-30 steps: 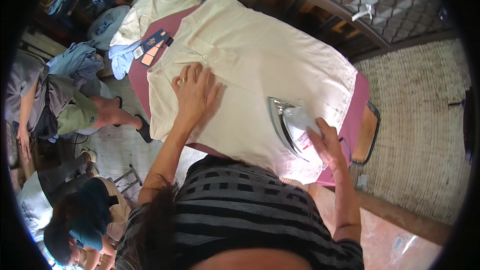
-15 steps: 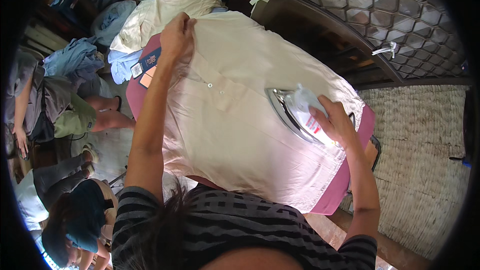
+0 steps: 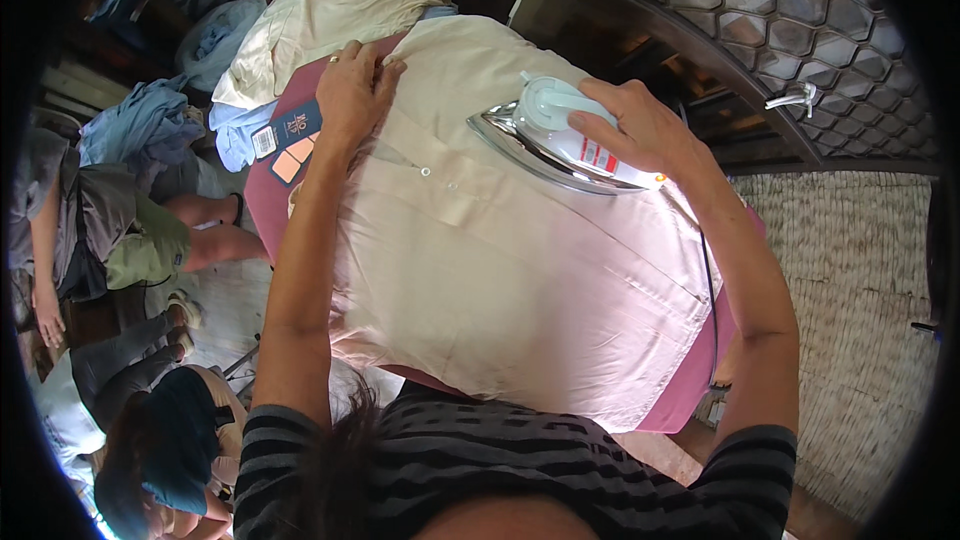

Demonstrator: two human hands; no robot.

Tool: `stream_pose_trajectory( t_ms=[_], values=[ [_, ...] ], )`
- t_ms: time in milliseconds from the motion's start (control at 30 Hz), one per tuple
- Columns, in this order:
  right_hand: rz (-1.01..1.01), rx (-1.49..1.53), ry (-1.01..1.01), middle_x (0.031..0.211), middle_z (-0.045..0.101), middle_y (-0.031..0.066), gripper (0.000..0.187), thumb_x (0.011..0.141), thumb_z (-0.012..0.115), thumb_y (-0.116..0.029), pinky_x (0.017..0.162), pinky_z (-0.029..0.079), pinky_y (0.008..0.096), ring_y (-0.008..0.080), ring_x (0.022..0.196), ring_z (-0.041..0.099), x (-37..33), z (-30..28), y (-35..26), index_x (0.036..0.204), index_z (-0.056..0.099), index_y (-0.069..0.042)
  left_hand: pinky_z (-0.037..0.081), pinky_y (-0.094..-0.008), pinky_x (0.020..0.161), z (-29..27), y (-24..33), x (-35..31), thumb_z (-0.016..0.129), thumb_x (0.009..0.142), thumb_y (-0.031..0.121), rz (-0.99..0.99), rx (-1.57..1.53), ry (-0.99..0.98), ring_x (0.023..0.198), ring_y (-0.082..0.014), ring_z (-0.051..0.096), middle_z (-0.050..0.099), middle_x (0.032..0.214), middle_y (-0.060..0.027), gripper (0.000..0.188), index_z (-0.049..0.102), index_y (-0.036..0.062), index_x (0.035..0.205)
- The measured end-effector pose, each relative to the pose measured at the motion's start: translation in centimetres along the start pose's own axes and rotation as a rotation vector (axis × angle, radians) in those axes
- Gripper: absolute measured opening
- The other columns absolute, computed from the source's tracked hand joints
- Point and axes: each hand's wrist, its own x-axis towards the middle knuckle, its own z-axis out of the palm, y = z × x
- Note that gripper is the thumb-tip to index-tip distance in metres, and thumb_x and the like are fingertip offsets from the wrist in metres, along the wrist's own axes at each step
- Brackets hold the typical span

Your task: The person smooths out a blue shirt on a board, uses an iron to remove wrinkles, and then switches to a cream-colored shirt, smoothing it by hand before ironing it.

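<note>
The right hand (image 3: 640, 120) is closing its grip around the handle of a white iron (image 3: 585, 135), whose tip is pointing left over the upper right part of a cream garment (image 3: 470, 290). A dark cord (image 3: 712, 310) is trailing down at the right. The garment is lying spread across a pink ironing board (image 3: 272, 202), its two pale buttons facing up. The left hand (image 3: 352, 95) is resting at the garment's upper left edge; whether its grip is pinching cloth, I cannot tell. Beside that forearm, a dark blue tag (image 3: 290, 130) and a card with peach panels (image 3: 292, 160) are lying on the board. Farther back, a translucent bag (image 3: 248, 18) is holding crumpled blue cloth (image 3: 213, 40).
</note>
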Motion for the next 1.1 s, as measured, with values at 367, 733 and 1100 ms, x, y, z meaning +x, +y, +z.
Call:
stream_pose_trajectory(
  t_ms=[367,733,1100],
  values=[
    [-0.023,0.013,-0.007,0.082,0.069,0.0182,0.048,0.096,0.050,-0.049,0.072,0.053,0.0428,0.0321,0.073,0.066,0.7,0.8,-0.3,0.095,0.066,-0.004,0.041,-0.0466,0.102,-1.8,6.2,-3.5,0.059,0.097,0.016,0.115,-0.153,0.146,0.124,-0.0402,0.050,0.052,0.136,-0.0213,0.037,0.055,0.0012,0.131],
    [0.122,0.034,-0.048,0.064,0.054,0.0115,0.043,0.099,0.054,-0.042,0.057,0.042,0.0393,0.0210,0.058,0.049,-12.1,-1.5,4.4,0.097,0.063,0.000,0.017,-0.0541,0.119,1.8,9.8,-9.7,0.043,0.102,0.052,0.090,0.349,-0.198,0.151,-0.0377,0.021,0.027,0.163,-0.0159,0.069,0.036,0.0087,0.154],
    [0.202,0.058,0.020,0.068,0.060,0.0176,0.046,0.099,0.055,-0.044,0.063,0.046,0.0436,0.0286,0.061,0.056,-23.6,-2.1,9.9,0.097,0.065,0.001,0.019,-0.0608,0.116,1.3,31.6,-21.9,0.069,0.088,0.042,0.440,-0.110,-0.470,0.149,-0.0423,0.023,0.029,0.161,-0.0181,0.078,0.039,0.0080,0.151]
  ],
)
